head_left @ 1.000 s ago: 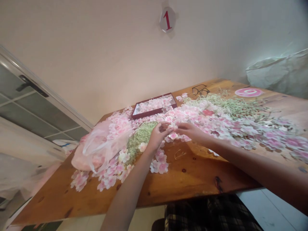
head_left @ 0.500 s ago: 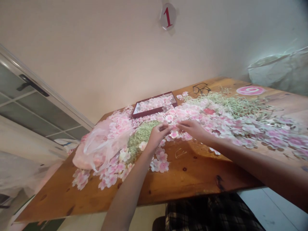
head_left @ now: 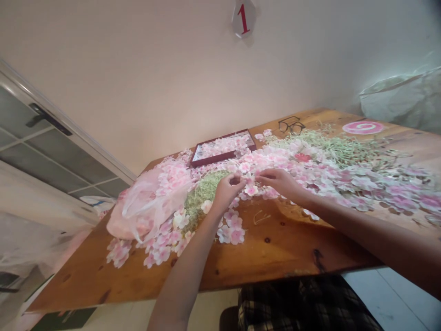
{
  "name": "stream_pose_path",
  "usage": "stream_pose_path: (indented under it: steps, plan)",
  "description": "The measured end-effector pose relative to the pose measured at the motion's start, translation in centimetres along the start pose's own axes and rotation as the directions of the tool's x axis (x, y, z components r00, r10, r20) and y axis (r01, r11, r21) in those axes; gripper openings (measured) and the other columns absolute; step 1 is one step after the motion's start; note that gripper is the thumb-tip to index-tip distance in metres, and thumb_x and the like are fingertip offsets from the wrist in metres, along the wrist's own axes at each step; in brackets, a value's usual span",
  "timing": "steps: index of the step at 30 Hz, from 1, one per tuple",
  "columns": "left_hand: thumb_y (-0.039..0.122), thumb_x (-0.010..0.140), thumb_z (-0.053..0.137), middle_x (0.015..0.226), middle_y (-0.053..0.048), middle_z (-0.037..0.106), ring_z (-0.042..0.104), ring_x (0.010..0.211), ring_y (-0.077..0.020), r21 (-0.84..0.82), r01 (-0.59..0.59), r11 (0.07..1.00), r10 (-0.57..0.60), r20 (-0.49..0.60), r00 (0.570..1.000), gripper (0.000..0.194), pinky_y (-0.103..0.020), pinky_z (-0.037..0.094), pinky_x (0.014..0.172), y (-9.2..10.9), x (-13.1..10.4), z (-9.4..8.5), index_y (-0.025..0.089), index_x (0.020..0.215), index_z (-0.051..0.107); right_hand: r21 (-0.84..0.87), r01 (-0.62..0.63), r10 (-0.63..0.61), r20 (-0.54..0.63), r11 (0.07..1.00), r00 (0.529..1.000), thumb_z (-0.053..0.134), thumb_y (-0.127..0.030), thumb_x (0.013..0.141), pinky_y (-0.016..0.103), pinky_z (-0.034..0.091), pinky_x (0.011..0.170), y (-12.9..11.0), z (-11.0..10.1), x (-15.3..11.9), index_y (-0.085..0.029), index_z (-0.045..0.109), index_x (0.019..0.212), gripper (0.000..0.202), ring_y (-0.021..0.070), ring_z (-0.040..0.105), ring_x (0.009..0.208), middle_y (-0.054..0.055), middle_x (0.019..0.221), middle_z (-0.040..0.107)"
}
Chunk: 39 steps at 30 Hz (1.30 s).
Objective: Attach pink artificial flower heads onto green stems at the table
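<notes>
Near the middle of the table, my left hand [head_left: 229,187] has its thumb and forefinger pinched together; whatever lies between the tips is too small to make out. Just to its right is my right hand [head_left: 277,180], fingers pressed together and pointing left, its tips at the pink petals. A small gap parts the two hands. Under and behind them spreads a heap of pink and white fabric flowers [head_left: 268,158]. A pile of pale green stems [head_left: 201,193] lies left of my left hand.
A dark red box [head_left: 206,161] with flowers stands at the back. A pink plastic bag [head_left: 138,211] lies left. Glasses [head_left: 292,127], more green stems [head_left: 344,149] and a pink number disc [head_left: 363,128] are at the back right.
The view has shifted slightly. My fingertips are a little farther apart, and the curl of my left thumb and forefinger is rounder.
</notes>
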<state>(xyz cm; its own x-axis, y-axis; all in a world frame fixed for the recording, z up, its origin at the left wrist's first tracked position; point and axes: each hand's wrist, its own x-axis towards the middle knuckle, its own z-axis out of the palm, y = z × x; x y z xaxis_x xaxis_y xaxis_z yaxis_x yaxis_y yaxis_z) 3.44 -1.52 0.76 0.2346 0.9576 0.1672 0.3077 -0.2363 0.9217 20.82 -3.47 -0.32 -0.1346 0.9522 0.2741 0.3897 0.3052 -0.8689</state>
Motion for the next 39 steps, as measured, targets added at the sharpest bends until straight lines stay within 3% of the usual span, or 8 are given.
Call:
stream_pose_path:
  steps: [4, 10, 16, 26, 30, 33, 36, 39]
  plan:
    - [0.037, 0.057, 0.06, 0.067, -0.002, 0.055, 0.052, 0.064, -0.0125, 0.042, -0.009, 0.999, 0.014, -0.125, 0.992, 0.026, -0.023, 0.039, 0.059, -1.4, 0.9, -1.3, 0.015, 0.069, 0.054, -0.127, 0.04, -0.04, 0.0, 0.991, 0.999, 0.05, -0.036, 0.071, 0.027, 0.038, 0.06, 1.5, -0.1, 0.7, -0.019, 0.061, 0.074, 0.02, 0.0172, 0.054, 0.067, 0.004, 0.077, 0.061]
    - [0.039, 0.057, 0.058, 0.065, -0.001, 0.054, 0.051, 0.063, -0.0113, 0.055, -0.037, 0.998, 0.049, -0.24, 0.97, 0.027, -0.022, 0.039, 0.059, -3.2, 2.0, -2.9, 0.015, 0.068, 0.054, -0.376, 0.225, -0.171, 0.172, 0.899, 0.97, 0.045, -0.024, 0.075, 0.027, 0.038, 0.065, 1.5, 1.8, 2.3, -0.021, 0.061, 0.078, 0.017, 0.0175, 0.054, 0.073, 0.004, 0.082, 0.061]
    - [0.038, 0.058, 0.058, 0.065, 0.0, 0.054, 0.051, 0.063, -0.0115, 0.073, -0.051, 0.996, 0.069, -0.263, 0.962, 0.025, -0.023, 0.039, 0.06, -3.8, 2.4, -3.0, 0.015, 0.066, 0.052, -0.675, 0.169, -0.058, 0.183, 0.718, 0.981, 0.046, -0.023, 0.073, 0.023, 0.035, 0.061, 0.9, 2.9, 3.8, -0.019, 0.062, 0.08, 0.018, 0.0168, 0.053, 0.073, 0.006, 0.08, 0.06]
    - [0.037, 0.06, 0.057, 0.067, -0.001, 0.056, 0.052, 0.065, -0.0121, 0.099, -0.056, 0.993, 0.08, -0.262, 0.962, 0.024, -0.023, 0.039, 0.061, -3.4, 2.2, -2.9, 0.016, 0.07, 0.054, -0.734, 0.172, -0.072, 0.166, 0.657, 0.983, 0.049, -0.027, 0.071, 0.023, 0.033, 0.056, 2.3, 2.6, 3.9, -0.018, 0.064, 0.072, 0.017, 0.0171, 0.052, 0.07, 0.006, 0.074, 0.059]
    - [0.038, 0.06, 0.057, 0.067, -0.001, 0.056, 0.052, 0.064, -0.012, 0.117, -0.048, 0.992, 0.078, -0.268, 0.96, 0.024, -0.023, 0.038, 0.061, -3.3, 2.0, -2.8, 0.015, 0.069, 0.053, -0.72, 0.196, -0.103, 0.171, 0.665, 0.98, 0.052, -0.023, 0.069, 0.024, 0.035, 0.06, 2.4, 2.3, 4.0, -0.018, 0.063, 0.067, 0.012, 0.0179, 0.051, 0.075, 0.006, 0.074, 0.06]
    - [0.039, 0.061, 0.056, 0.067, -0.001, 0.055, 0.051, 0.064, -0.0119, 0.118, -0.044, 0.992, 0.075, -0.265, 0.961, 0.025, -0.023, 0.038, 0.06, -3.3, 2.0, -2.8, 0.016, 0.069, 0.053, -0.65, 0.158, -0.148, 0.071, 0.744, 0.986, 0.047, -0.021, 0.073, 0.025, 0.037, 0.066, 2.1, 2.1, 4.1, -0.016, 0.062, 0.072, 0.015, 0.0169, 0.051, 0.077, 0.006, 0.08, 0.06]
    - [0.04, 0.062, 0.055, 0.068, -0.002, 0.055, 0.051, 0.064, -0.0119, 0.126, -0.054, 0.991, 0.084, -0.25, 0.965, 0.026, -0.023, 0.038, 0.06, -3.2, 1.9, -2.7, 0.016, 0.07, 0.053, -0.361, 0.046, -0.084, -0.092, 0.931, 0.992, 0.048, -0.024, 0.073, 0.027, 0.04, 0.065, 1.5, 1.8, 4.1, -0.014, 0.058, 0.073, 0.014, 0.0155, 0.053, 0.071, 0.006, 0.077, 0.059]
    - [0.04, 0.062, 0.054, 0.069, -0.002, 0.055, 0.051, 0.064, -0.0117, 0.126, -0.052, 0.991, 0.08, -0.234, 0.969, 0.025, -0.023, 0.038, 0.06, -2.9, 1.7, -2.3, 0.016, 0.07, 0.052, 0.105, -0.088, 0.093, -0.047, 0.991, 0.995, 0.05, -0.027, 0.071, 0.027, 0.043, 0.063, 0.8, 1.7, 3.5, -0.015, 0.052, 0.069, 0.012, 0.0132, 0.053, 0.065, 0.004, 0.069, 0.056]
